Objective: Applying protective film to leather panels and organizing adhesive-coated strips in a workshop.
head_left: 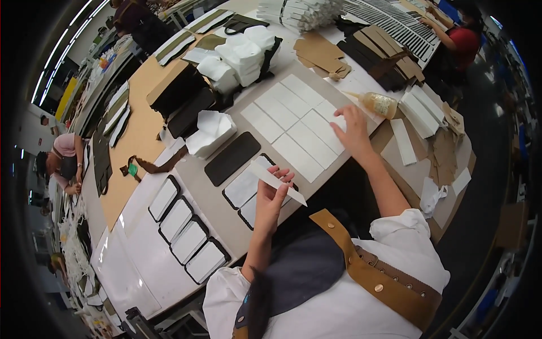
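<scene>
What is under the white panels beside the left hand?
Black pieces show along some edges of the white panels; the rest is covered. The left hand and its white strip hide part of the panels.

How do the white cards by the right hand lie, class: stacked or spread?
Spread: the cards lie mostly side by side in rows, the right hand at their edge.

Red-shirted co-worker (466,46) beside striped panel (389,22)

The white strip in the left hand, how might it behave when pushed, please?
The white strip seems fairly stiff, as it juts out straight beyond the left hand without visible droop. It looks thin, so is probably light and may bend if pushed endwise.
</scene>
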The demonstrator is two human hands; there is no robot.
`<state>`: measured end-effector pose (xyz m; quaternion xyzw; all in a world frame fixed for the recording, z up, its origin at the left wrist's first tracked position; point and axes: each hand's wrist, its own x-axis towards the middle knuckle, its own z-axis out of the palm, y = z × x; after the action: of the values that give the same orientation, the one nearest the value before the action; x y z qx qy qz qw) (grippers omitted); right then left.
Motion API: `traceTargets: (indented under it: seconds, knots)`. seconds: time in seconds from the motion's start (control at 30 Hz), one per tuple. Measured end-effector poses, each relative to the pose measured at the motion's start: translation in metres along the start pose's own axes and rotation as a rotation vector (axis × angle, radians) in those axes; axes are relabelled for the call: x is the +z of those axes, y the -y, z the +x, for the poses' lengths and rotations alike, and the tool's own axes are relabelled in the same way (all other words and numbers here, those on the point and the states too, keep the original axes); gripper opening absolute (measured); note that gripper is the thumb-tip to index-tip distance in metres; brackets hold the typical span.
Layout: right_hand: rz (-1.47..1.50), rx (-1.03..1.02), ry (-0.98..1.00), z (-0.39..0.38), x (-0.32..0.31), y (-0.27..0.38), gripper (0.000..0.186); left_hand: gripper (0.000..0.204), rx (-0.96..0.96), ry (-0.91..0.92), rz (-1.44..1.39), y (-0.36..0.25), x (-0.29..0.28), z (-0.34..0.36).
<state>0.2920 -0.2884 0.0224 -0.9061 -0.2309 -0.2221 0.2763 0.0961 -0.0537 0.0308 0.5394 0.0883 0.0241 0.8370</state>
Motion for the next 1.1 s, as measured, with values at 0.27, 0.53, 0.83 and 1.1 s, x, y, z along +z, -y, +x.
traceTargets:
  seconds: [0.27,0.53,0.83,1.1]
  knots:
    - [0.841,-0.206,0.419,-0.050,-0.021,0.135,0.038,0.060,0.023,-0.155,-0.172,0.005,0.010,0.000]
    - [0.312,0.096,-0.581,-0.049,-0.076,-0.010,0.049,0.065,0.114,0.027,0.083,0.010,0.023,-0.009]
    - [-0.248,0.309,-0.249,-0.104,-0.070,-0.105,0.059,0.037,0.142,0.038,0.175,0.020,0.034,-0.029]
    - [0.527,0.801,-0.153,-0.004,-0.049,-0.171,0.083,0.021,0.437,-0.152,0.480,0.036,0.014,-0.063]
